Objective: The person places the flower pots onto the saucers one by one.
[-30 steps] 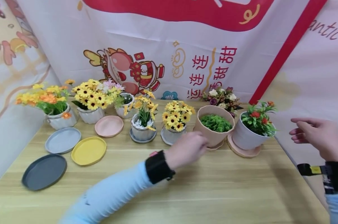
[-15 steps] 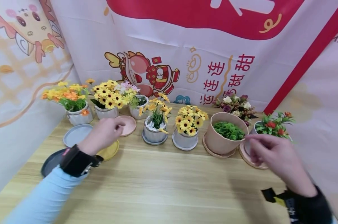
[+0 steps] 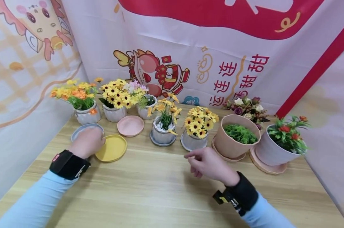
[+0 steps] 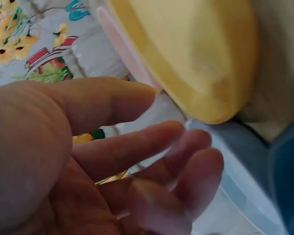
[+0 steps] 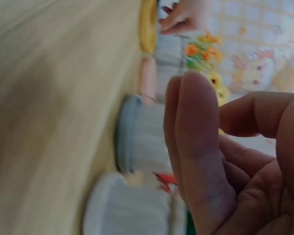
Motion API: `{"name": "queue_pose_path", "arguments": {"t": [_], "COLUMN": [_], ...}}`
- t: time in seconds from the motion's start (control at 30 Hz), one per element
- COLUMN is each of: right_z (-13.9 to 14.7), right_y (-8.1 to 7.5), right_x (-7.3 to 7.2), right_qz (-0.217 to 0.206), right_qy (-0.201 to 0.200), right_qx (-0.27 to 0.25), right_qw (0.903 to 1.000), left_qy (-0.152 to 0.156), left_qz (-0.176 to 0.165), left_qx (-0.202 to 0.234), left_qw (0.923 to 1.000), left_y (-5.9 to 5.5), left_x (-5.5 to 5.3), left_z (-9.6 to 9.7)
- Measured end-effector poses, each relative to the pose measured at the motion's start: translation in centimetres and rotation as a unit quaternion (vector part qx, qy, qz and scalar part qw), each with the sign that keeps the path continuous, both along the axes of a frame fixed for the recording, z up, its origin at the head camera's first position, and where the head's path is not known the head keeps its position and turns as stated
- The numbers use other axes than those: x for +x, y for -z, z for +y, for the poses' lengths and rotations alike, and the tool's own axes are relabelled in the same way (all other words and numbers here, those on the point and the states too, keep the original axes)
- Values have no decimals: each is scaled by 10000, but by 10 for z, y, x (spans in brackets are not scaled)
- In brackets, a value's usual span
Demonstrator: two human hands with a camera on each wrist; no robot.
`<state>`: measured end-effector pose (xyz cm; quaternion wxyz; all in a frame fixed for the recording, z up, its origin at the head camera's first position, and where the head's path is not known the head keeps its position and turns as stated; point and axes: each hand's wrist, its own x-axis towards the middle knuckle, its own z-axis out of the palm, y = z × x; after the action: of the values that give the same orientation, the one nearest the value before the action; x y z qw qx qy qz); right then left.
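Observation:
My left hand (image 3: 87, 142) hovers over the grey-blue saucer (image 3: 87, 126), covering much of it, beside the yellow saucer (image 3: 112, 148). In the left wrist view its thumb and loosely bent fingers stand apart with nothing between them, close to the yellow saucer (image 4: 201, 58). My right hand (image 3: 210, 166) is in the air in front of the potted yellow daisies (image 3: 198, 122), holding nothing. Relaxed fingers (image 5: 201, 147) show in the right wrist view. The pink saucer (image 3: 130, 126) lies behind the yellow one.
Three white pots (image 3: 87, 116) of flowers stand back left. Toward the right are a small grey pot (image 3: 163, 135) on a saucer, a beige pot (image 3: 231, 145) with green leaves and a leaning white pot (image 3: 274, 148) with red flowers. A printed cloth (image 3: 166, 34) hangs behind.
My left hand has swung from the beige pot across to the saucers at the left. The right hand has come in from the far right toward the middle. The view has shifted left.

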<state>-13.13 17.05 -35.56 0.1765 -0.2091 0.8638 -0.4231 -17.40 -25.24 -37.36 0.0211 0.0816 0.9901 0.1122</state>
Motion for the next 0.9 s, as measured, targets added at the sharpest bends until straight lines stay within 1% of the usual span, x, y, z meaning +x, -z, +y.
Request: {"name": "queue_pose_path", "arguments": {"t": [0.07,0.13,0.3,0.4,0.63,0.8,0.87,0.9], "right_z": [-10,-17,-29,-33,-31,-26,-24,-22], "right_y": [6,10,11,9,7,9,8,8], "right_x": [-6,-9,-14,-16,-18,-18,-18,-18], "right_qz": [-57,-46,-9,-59,-190,-164,-175,-194], "right_qy": [-125,-206,-280,-286,-225,-162,-159,-153], "right_qx": [34,64,95,96,88,45,16,4], "right_qw": [9999,9998,9996,9995,9995,9997,9997,9997], "left_qy": [-124,-170,-97,-34,139,255,345,426], "left_qz": [-154,-162,-55,-26,181,-233,-363,-373], "left_qx": [-22,-6,-44,-153,-294,-177,-54,-2], "left_qw": [9998,9997,9999,9999,9993,9992,9987,9984], "left_y": [2,4,6,8,10,8,7,7], "left_x": [0,0,-2,-3,-7,-6,-5,-4], "left_z": [-2,-3,1,2,9,15,18,19]}}
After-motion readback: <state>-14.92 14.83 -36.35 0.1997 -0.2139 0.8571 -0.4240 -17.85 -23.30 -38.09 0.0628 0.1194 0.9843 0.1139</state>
